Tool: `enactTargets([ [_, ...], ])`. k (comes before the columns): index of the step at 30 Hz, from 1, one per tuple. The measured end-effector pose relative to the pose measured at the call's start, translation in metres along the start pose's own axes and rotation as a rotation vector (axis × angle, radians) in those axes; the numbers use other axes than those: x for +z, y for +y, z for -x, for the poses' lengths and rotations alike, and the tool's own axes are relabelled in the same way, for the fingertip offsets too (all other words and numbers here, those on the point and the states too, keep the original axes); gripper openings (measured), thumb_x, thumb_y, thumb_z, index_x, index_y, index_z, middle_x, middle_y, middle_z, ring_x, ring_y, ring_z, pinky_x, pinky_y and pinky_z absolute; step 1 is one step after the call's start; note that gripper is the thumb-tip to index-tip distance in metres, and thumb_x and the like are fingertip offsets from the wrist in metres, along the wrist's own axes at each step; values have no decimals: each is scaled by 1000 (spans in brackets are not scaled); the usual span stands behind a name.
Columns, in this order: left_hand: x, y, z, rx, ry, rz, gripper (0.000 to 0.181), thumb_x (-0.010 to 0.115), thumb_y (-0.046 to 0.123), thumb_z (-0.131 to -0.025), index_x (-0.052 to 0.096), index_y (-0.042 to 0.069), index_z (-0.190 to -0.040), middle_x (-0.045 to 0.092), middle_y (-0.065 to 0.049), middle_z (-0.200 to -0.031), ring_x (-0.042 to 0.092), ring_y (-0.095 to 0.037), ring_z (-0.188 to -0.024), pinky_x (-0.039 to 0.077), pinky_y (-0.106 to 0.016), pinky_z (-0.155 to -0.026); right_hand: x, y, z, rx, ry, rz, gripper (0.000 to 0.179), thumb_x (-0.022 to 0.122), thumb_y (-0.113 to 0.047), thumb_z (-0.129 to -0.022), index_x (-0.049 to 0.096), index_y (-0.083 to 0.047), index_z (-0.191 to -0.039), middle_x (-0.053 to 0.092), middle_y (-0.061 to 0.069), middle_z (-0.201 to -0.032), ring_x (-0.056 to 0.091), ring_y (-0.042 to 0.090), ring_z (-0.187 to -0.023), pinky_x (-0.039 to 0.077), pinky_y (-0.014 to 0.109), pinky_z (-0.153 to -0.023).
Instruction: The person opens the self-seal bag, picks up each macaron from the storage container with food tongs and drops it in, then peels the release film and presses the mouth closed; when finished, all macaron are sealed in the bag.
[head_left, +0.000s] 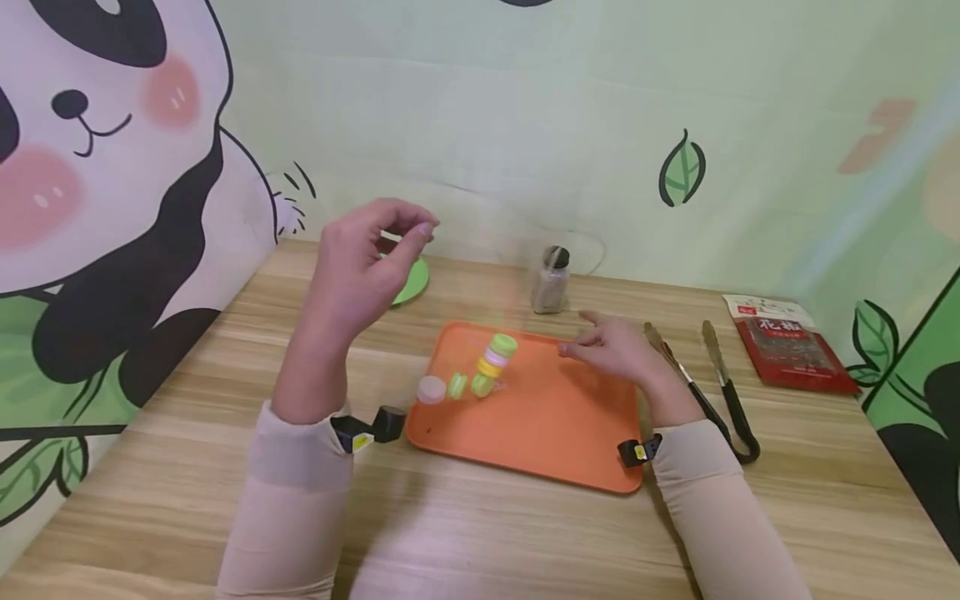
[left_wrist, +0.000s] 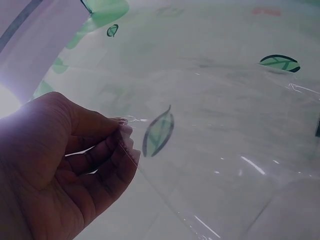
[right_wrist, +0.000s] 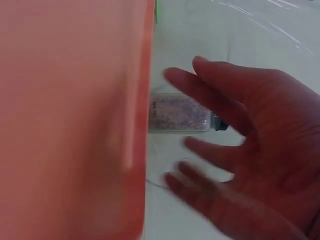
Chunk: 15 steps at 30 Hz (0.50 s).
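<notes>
Raised at the left, my left hand (head_left: pixel 367 267) pinches the edge of a sheet of clear plastic film (left_wrist: pixel 235 155) between thumb and fingers. The film stretches off to the right in the left wrist view; its far end is hard to make out. My right hand (head_left: pixel 615 346) hovers over the back right part of the orange tray (head_left: pixel 555 425), fingers spread and blurred, holding nothing that I can see. On the tray's left side stand stacked macaron-like pieces (head_left: pixel 492 363) in green, purple and yellow. A green macaron (head_left: pixel 457 386) and a pale pink disc (head_left: pixel 431 390) lie beside them.
Behind the tray is a glass spice jar (head_left: pixel 551 287) with a black lid. Black-handled tongs (head_left: pixel 738 417) and a red packet (head_left: pixel 795 350) lie to the right. Part of a green disc (head_left: pixel 414 282) shows behind my left hand. A printed wall backs the table.
</notes>
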<state>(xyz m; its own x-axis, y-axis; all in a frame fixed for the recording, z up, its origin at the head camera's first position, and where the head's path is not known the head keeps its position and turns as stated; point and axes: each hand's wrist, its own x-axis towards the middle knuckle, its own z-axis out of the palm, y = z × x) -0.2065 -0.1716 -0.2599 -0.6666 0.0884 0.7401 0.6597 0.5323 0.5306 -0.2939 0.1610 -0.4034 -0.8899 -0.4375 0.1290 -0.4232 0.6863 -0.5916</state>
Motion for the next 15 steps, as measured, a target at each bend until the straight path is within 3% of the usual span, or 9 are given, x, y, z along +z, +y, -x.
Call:
enactTargets([
  [2,1,0,-1,-1,-2,-4,11,67,11,-97,74,3,-100,72,-3,-90,65,-9,-83,54,-24,-70,-1,1,0,-89,37,68,22,73,-27,-93,80,-7,-100,42,25,-151,37,49,-138,30,61,-110],
  [4,2,1,-1,-4,-4,-6,12,67,11,-97,75,3,-100,72,-3,-91,65,-9,-84,54,-24,-70,-1,2,-1,-125,86,68,23,73,-26,-93,78,-6,-103,51,21,-145,42,44,-135,28,60,-113],
  [7,3,1,-1,-9,-7,-5,12,67,12,-97,75,4,-101,73,-2,-91,65,-9,-84,54,-24,-70,1,1,-2,-129,55,25,27,62,-21,-101,69,-2,-119,68,18,-122,66,33,-111,50,49,-96],
  [9,4,2,-1,-9,-11,-4,12,67,12,-97,75,4,-101,73,-2,-91,65,-9,-84,54,-24,-70,5,2,-3,-102,17,-23,29,56,-12,-102,61,1,-128,72,18,-112,72,28,-93,58,45,-80],
  [12,5,2,-1,-3,-22,5,12,67,12,-98,75,4,-101,73,-2,-92,65,-9,-84,54,-26,-70,12,4,-5,-129,13,2,29,57,-3,-99,59,5,-127,71,20,-112,72,30,-90,59,44,-79],
  [15,3,2,0,7,-35,18,11,67,12,-98,75,4,-101,73,-1,-93,65,-9,-84,55,-28,-71,15,-2,-6,-136,52,-35,28,63,-8,-98,62,1,-124,71,16,-111,69,32,-99,56,45,-84],
])
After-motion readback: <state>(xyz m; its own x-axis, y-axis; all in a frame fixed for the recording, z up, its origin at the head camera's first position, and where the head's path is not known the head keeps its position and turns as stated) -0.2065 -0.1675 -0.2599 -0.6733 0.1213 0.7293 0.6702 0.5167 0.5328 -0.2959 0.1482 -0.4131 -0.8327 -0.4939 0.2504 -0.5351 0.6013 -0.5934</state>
